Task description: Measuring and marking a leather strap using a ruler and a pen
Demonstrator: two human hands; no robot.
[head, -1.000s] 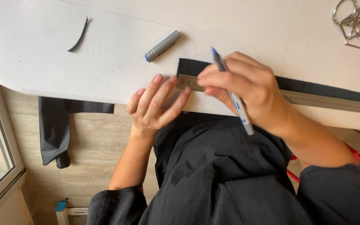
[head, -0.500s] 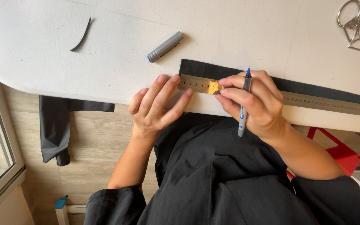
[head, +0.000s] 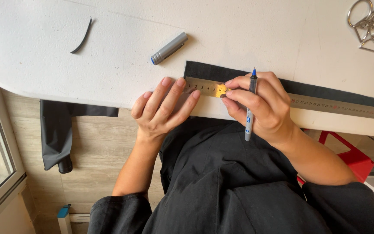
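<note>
Metal shines on the long ruler (head: 325, 105) that lies on a dark strip of cloth (head: 325, 90) near the edge of the white table (head: 109, 43). I see my left hand (head: 163, 110) flat, its fingers spread and pressing the ruler's end. My right hand (head: 260, 106) has its fingers closed around a blue-tipped pen (head: 250, 106), tip pointing up, over the ruler. A grey pen cap (head: 169, 48) lies just above on the table.

A white tabletop (head: 44, 56) carries a grey pen cap (head: 169, 48), a thin dark curved scrap (head: 82, 36), metal rings (head: 371, 24), and a black strip (head: 325, 92) under a steel ruler (head: 330, 105).
</note>
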